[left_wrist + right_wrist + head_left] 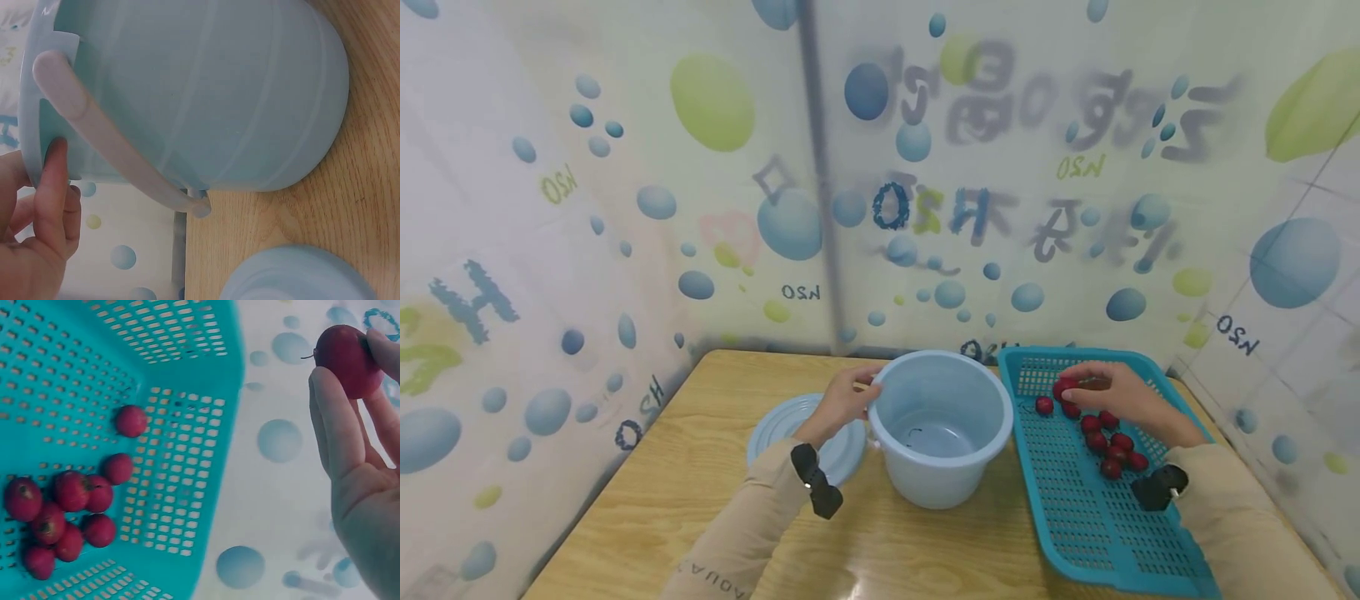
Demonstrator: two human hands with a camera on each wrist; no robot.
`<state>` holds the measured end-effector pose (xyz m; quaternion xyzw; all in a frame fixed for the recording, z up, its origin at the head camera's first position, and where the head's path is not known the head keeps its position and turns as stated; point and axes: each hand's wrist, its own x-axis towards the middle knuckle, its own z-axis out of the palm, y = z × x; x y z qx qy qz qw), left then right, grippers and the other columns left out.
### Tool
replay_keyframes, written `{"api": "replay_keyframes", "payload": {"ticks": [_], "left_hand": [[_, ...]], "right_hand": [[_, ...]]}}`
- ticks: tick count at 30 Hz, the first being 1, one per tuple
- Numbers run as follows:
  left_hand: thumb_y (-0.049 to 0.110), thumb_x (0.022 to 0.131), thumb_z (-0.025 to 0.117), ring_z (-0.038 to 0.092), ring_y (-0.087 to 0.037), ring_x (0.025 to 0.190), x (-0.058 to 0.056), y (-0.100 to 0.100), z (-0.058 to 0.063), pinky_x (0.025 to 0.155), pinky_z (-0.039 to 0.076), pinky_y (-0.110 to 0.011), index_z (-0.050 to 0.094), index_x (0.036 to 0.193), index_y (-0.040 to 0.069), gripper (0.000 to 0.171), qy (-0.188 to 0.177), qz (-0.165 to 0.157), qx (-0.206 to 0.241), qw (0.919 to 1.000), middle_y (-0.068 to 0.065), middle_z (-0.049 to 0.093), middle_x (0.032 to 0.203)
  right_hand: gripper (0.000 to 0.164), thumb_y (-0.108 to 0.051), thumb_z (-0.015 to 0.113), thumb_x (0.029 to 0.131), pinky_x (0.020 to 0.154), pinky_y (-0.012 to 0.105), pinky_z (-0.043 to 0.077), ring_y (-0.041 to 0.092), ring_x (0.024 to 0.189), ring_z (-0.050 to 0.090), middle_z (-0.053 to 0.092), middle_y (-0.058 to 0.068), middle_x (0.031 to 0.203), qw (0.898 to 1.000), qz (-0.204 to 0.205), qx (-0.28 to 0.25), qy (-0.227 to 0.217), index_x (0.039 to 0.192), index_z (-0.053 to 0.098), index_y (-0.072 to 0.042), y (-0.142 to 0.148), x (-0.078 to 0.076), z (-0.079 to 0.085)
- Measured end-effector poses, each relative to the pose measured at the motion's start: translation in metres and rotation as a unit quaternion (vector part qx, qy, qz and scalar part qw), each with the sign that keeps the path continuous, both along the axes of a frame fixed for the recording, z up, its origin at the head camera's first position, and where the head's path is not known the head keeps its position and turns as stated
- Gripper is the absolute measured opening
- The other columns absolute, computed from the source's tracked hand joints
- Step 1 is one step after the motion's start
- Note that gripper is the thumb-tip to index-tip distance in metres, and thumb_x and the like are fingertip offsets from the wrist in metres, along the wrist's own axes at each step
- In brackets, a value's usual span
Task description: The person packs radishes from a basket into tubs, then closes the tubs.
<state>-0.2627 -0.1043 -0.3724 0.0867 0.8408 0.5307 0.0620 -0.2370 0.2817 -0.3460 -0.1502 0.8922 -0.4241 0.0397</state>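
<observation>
A light blue bucket stands upright on the table, with a few dark thin bits on its floor. My left hand pinches its rim on the left, one finger pressed under the lip in the left wrist view. Just beside that finger hangs the bucket's pale handle. Over the far part of the turquoise basket, my right hand holds a round red radish between thumb and fingertips; a thin root sticks out of it. Several more radishes lie in the basket below.
A light blue lid lies on the wooden table left of the bucket, partly under the left forearm. The basket stands close along the bucket's right side. Behind the table hangs a patterned curtain with bubble prints.
</observation>
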Motion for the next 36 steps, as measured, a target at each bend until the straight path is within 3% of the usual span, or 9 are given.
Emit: {"api": "replay_keyframes", "payload": {"ticks": [10,23,29,36], "left_hand": [[0.011,0.088,0.053,0.058,-0.024,0.087,-0.001,-0.001,0.0,0.06,0.053,-0.03,0.051,0.125,0.01,0.037,-0.002,0.004,0.001,1.0,-0.012,0.054,0.104],[0.012,0.088,0.053,0.057,-0.025,0.09,-0.002,0.0,-0.002,0.061,0.053,-0.029,0.049,0.127,0.012,0.039,-0.005,0.003,-0.005,1.0,-0.012,0.054,0.107],[0.013,0.088,0.053,0.057,-0.022,0.088,-0.002,-0.001,-0.001,0.061,0.053,-0.029,0.049,0.126,0.012,0.039,-0.006,0.005,-0.004,1.0,-0.012,0.054,0.106],[0.014,0.088,0.053,0.057,-0.021,0.086,-0.002,-0.001,-0.002,0.061,0.053,-0.029,0.049,0.127,0.012,0.039,-0.011,0.004,0.0,0.9999,-0.011,0.054,0.105]], "right_hand": [[0.045,-0.034,0.058,0.084,0.082,0.048,0.044,0.031,0.102,0.053,0.058,0.012,0.11,0.999,0.014,0.014,0.028,0.118,0.052,-0.005,-0.018,0.0,0.02],[0.035,-0.02,0.06,0.085,0.082,0.047,0.045,0.032,0.1,0.054,0.057,0.016,0.11,0.994,0.07,0.001,0.085,0.113,0.055,0.0,-0.059,-0.004,0.037],[0.033,-0.015,0.063,0.082,0.076,0.04,0.05,0.031,0.094,0.057,0.058,0.017,0.108,0.989,0.103,-0.01,0.109,0.11,0.057,0.002,-0.079,-0.014,0.034],[0.037,-0.018,0.063,0.082,0.076,0.042,0.049,0.031,0.094,0.056,0.058,0.015,0.106,0.991,0.111,-0.005,0.071,0.112,0.056,0.002,-0.104,-0.018,0.023]]}}
